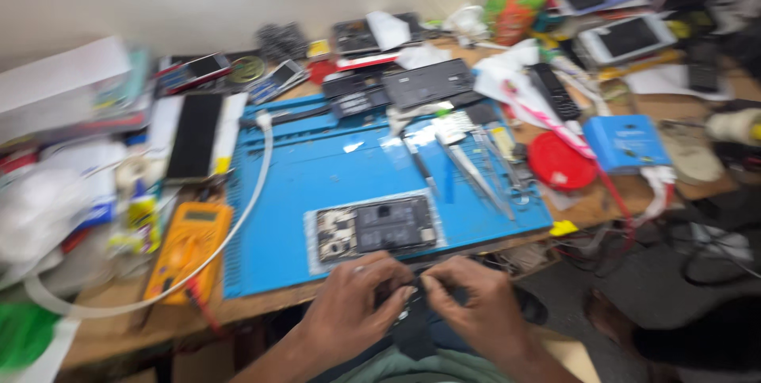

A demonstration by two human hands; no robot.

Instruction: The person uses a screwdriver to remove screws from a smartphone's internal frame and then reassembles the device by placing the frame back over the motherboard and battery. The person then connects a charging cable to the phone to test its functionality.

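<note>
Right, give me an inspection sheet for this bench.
Surface: blue work mat on a wooden bench.
Job's things: opened phone on the mat's near edge; a small dark part, blurred, between both hands.
Clutter: yellow multimeter, tweezers, red lid, blue box, other phones.
Hands: left hand and right hand pinch together below the bench edge.
Cables: white cable loops past the multimeter.
Surroundings: pale wall behind; floor wires at right.

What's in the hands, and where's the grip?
Both hands, left and right, pinch a small dark part between fingertips at the mat's near edge. Too blurred to identify it or the grip point.
</note>
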